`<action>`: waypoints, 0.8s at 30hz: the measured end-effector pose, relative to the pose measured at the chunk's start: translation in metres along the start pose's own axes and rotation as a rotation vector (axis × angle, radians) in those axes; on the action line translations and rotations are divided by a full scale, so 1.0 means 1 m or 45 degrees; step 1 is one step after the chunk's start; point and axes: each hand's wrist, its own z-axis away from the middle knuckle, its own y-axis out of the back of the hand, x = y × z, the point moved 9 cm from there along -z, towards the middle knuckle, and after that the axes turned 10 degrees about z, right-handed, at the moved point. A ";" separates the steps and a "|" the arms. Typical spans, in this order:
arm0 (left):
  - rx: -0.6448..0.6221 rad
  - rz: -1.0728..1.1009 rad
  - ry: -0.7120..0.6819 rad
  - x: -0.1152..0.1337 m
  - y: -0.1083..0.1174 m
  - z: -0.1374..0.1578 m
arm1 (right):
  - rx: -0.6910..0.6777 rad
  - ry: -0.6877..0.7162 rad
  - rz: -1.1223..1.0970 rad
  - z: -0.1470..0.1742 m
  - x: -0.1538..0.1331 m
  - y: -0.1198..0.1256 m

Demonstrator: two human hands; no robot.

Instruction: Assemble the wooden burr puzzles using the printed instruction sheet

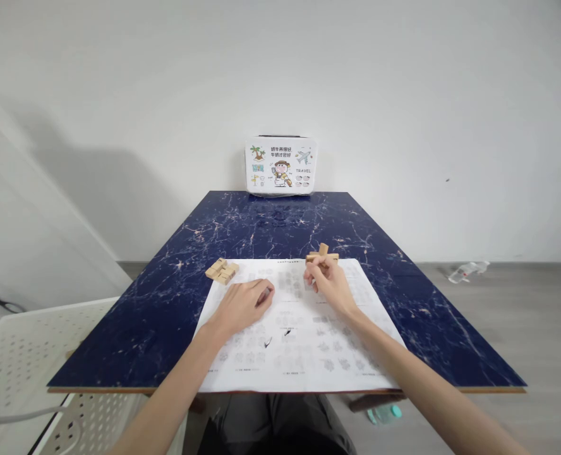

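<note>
My left hand [247,304] rests palm down on the printed sheet [280,373], its fingers curled, with a shadowed gap by the thumb and nothing visible in it. My right hand [326,279] is over the far right part of the sheet, fingers bent and pressed together; whatever is between them, if anything, is hidden. Just beyond its knuckles lie several wooden puzzle pieces [324,250], one sticking up, partly covered by the hand. To the far left of my left hand, a flat cluster of wooden pieces [222,271] sits at the sheet's corner.
Two small dark slivers [287,332] lie on the sheet. The blue marbled table [271,237] has a white cartoon-printed case [281,165] at its far edge, against the wall. A white perforated surface [34,341] stands at left. Plastic bottles [385,414] lie on the floor.
</note>
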 end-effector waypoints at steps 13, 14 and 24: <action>0.140 0.260 0.175 -0.009 0.012 -0.001 | -0.495 0.094 -0.123 0.023 -0.034 -0.033; 0.141 0.319 0.198 -0.008 0.012 -0.001 | -0.534 0.090 -0.130 0.025 -0.033 -0.035; -0.030 0.914 0.142 -0.001 -0.002 -0.005 | -0.898 0.109 -0.173 0.046 -0.038 -0.050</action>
